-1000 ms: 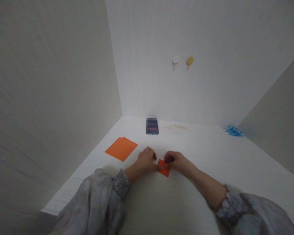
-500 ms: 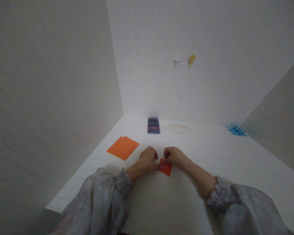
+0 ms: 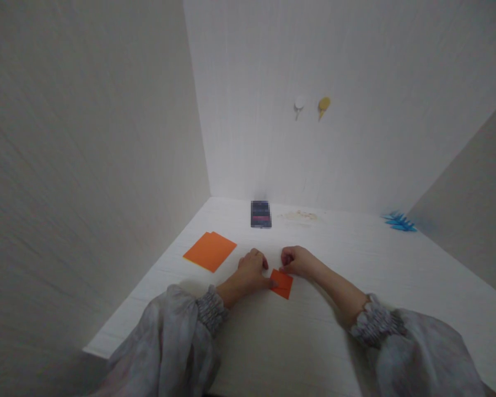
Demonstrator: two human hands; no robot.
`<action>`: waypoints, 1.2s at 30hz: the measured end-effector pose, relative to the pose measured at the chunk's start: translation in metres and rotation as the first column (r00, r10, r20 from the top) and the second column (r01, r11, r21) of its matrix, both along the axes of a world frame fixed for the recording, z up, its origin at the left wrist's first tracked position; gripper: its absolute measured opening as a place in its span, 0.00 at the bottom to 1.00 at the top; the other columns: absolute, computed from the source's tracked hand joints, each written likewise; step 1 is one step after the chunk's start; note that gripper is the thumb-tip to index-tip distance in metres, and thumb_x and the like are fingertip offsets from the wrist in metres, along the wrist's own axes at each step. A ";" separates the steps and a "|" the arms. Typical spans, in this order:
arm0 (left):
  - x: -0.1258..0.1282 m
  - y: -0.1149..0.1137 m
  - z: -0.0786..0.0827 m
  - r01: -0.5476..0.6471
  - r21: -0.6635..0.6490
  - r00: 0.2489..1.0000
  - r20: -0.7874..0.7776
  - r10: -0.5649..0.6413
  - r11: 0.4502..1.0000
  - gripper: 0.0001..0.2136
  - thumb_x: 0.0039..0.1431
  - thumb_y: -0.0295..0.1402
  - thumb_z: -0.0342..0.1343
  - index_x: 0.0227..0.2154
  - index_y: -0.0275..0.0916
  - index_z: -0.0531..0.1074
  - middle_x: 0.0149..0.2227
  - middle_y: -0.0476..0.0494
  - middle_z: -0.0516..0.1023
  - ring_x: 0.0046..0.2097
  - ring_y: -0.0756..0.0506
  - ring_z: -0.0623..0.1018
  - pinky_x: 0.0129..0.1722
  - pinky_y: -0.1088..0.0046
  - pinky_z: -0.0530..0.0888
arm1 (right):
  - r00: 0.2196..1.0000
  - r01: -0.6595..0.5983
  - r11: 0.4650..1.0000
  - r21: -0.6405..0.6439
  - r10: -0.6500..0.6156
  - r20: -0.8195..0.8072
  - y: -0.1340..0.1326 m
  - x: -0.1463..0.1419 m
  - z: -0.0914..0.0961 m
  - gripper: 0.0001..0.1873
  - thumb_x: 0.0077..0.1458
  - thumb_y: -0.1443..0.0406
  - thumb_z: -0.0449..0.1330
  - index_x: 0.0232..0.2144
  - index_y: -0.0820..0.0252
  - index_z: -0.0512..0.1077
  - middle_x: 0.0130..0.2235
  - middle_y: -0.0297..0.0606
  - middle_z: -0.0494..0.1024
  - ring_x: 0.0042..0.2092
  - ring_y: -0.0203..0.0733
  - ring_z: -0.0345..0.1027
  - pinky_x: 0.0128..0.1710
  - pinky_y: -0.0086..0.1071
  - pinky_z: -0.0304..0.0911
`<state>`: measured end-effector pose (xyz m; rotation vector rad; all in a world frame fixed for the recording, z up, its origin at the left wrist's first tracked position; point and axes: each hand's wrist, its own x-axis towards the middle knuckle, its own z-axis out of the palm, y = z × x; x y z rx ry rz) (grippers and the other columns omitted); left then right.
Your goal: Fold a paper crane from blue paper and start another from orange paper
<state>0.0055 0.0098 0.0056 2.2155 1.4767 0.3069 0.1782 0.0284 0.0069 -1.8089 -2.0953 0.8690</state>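
Observation:
A small folded square of orange paper (image 3: 284, 288) lies on the white table with a crease line across it. My left hand (image 3: 252, 274) rests at its left, the thumb pressing on the paper's left edge and the other fingers curled on the table. At the paper's upper right is my right hand (image 3: 297, 261), its fingers curled in; the thumb tip is by the top edge, and I cannot tell whether it touches. To the left of my hands lies a small stack of larger orange paper sheets (image 3: 210, 251), with a yellow edge showing.
A dark, blurred-out flat object (image 3: 260, 215) lies near the back wall. Blue folded paper pieces (image 3: 400, 222) are grouped in the far right corner. A white hook (image 3: 299, 103) and a yellow hook (image 3: 324, 105) are on the back wall. Walls enclose the white table (image 3: 248, 353).
My right thumb has slid off the small paper's face up to its top edge, baring more of the paper. My left thumb stays on it. The view has shifted slightly.

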 end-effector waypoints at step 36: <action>0.003 0.001 0.002 0.020 0.006 0.999 0.026 -0.020 1.000 0.22 0.30 0.46 0.61 0.29 0.39 0.68 0.39 0.45 0.66 0.41 0.43 0.68 0.39 0.68 0.63 | 0.996 -0.024 0.996 -0.083 0.017 -0.090 -0.029 -0.006 0.009 0.18 0.26 0.72 0.64 0.25 0.62 0.63 0.24 0.27 0.60 0.27 0.30 0.52 0.22 0.23 0.49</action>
